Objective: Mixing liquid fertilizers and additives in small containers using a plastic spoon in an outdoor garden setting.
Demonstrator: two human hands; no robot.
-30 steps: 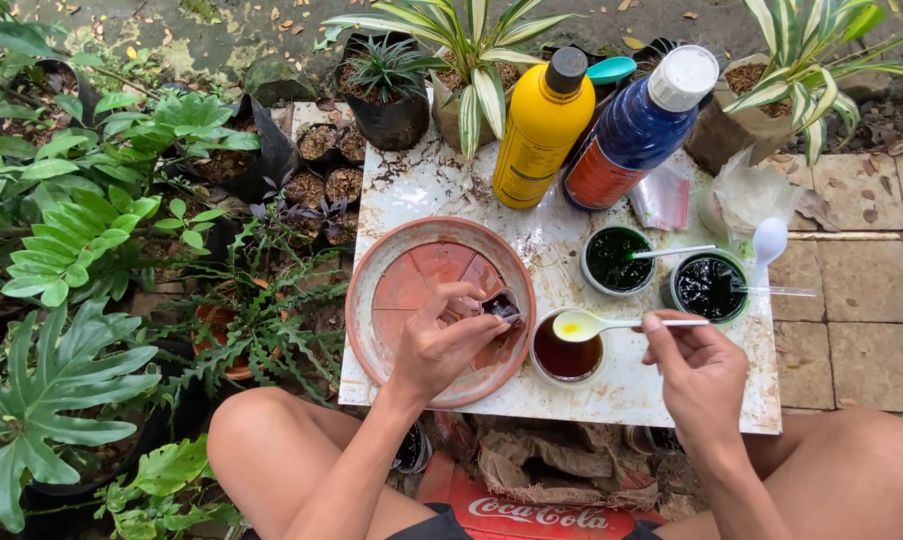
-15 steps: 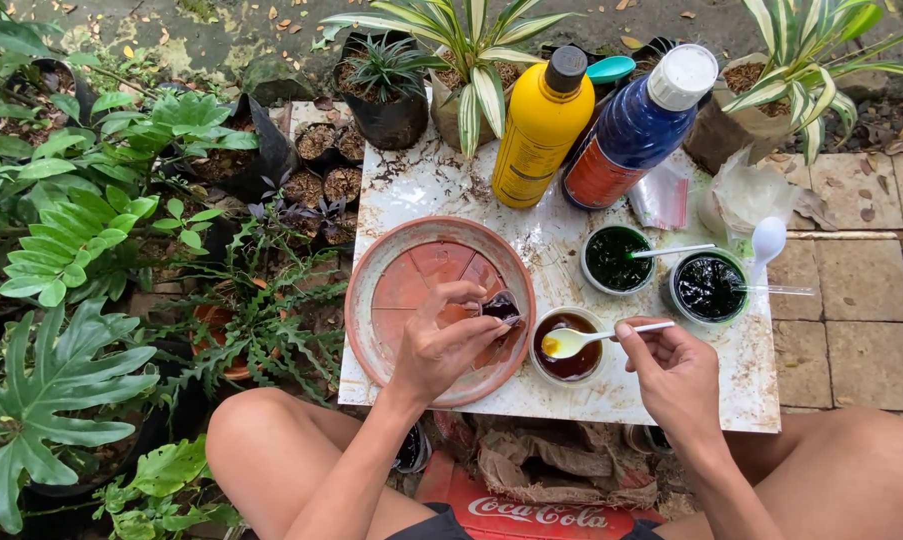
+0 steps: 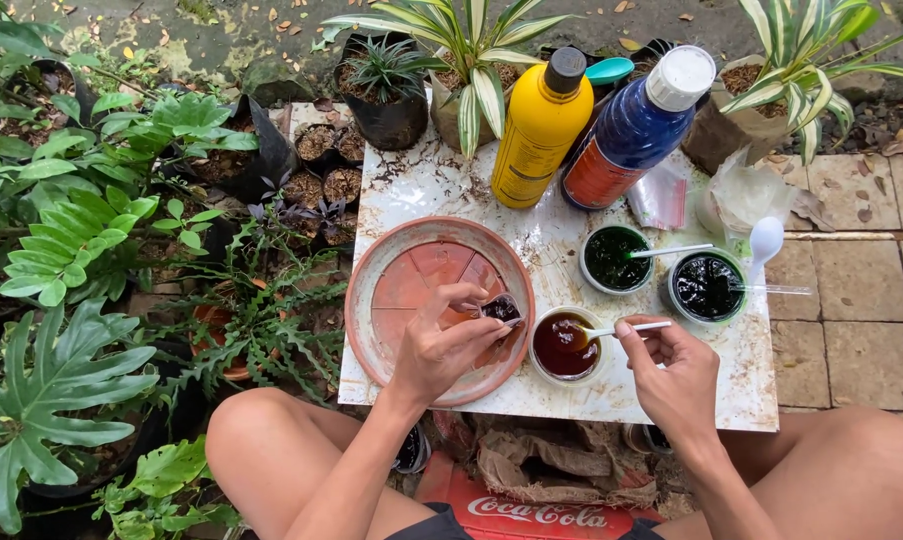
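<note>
Outdoors on a stained white slab (image 3: 451, 190) among plants: your left hand (image 3: 441, 350) pinches a small dark cup (image 3: 501, 308) inside the terracotta saucer (image 3: 371, 300), catching spills; your right hand (image 3: 676, 370) grips a spoon (image 3: 626, 328) dipped in the brown-liquid cup (image 3: 563, 345).

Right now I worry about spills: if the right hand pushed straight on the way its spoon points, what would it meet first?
The right hand aims its spoon leftward into the brown-liquid cup; that cup comes first, then probably the left hand.

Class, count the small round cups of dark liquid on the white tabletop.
3: brown cup by the right hand, green cup behind it, darkest cup farthest right. None seems hidden.
</note>
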